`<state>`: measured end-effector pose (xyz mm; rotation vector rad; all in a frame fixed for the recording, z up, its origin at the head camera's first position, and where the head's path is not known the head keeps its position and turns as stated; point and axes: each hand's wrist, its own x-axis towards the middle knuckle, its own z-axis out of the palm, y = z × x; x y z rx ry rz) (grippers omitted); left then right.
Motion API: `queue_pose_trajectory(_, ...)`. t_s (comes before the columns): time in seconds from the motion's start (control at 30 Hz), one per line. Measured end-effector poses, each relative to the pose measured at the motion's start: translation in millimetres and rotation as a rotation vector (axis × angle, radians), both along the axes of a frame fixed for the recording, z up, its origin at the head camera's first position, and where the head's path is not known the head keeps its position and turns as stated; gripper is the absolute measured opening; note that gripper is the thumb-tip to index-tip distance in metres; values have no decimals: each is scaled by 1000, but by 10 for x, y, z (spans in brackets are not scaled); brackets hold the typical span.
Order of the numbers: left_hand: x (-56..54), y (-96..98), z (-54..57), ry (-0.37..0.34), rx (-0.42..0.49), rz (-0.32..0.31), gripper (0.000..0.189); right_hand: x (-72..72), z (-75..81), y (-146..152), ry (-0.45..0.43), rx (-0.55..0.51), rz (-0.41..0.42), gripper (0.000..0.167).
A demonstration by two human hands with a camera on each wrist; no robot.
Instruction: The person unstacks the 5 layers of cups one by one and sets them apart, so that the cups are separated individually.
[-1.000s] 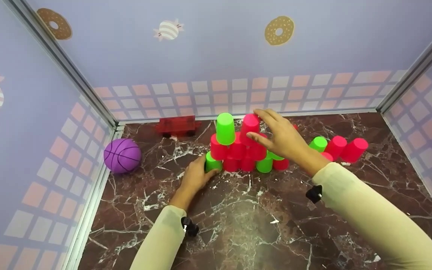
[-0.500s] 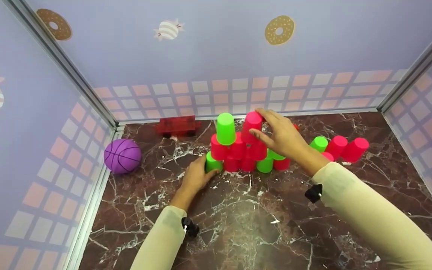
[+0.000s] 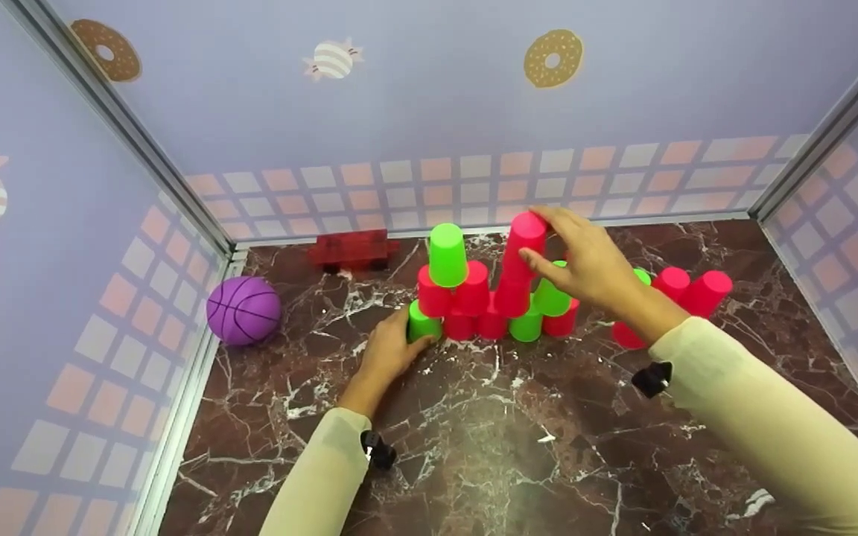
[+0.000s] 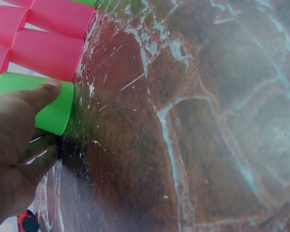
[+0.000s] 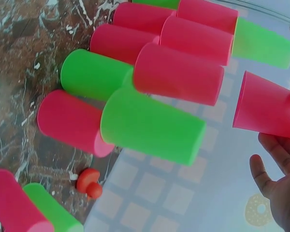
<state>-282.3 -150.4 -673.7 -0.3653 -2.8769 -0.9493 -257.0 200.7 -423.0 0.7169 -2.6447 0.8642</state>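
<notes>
Pink and green cups stand upside down in a stacked wall. Its bottom row starts at the left with a green cup [image 3: 424, 321], which my left hand [image 3: 384, 350] grips, thumb in front and fingers on the outer side. Second-tier pink cups [image 3: 471, 286] and a green cup [image 3: 553, 292] rest above. One green cup [image 3: 448, 254] stands alone on the third tier, at the left. My right hand [image 3: 585, 260] holds a pink cup [image 3: 524, 237], mouth down, between thumb and fingers. In the right wrist view, this pink cup [image 5: 268, 106] hangs just above the second tier, apart from it.
Several loose cups, including a pink cup [image 3: 707, 293], stand to the right, partly behind the right forearm. A purple ball [image 3: 243, 310] sits by the left wall, and a red toy [image 3: 353, 249] near the back wall. A small orange-red object [image 5: 89, 182] lies behind the stack.
My right hand has lifted the pink cup slightly and carried it right, away from the green third-tier cup. The left hand has stayed on its green cup.
</notes>
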Motion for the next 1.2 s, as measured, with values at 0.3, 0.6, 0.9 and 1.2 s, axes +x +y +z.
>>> queue_pose_trajectory(0.3, 230, 71, 442, 13, 84, -21, 63, 22, 82, 214, 10, -21, -28, 63)
queue_pose_trajectory(0.6, 317, 137, 659, -45, 33, 12, 59, 43, 85, 509, 54, -69, -60, 56)
queue_pose_trajectory(0.9, 54, 4, 67, 87, 12, -18, 66, 74, 83, 811, 61, -55, -136, 56)
queue_pose_trajectory(1.2, 151, 45, 280, 26, 61, -16, 61, 119, 38, 1044, 104, -29, -191, 56)
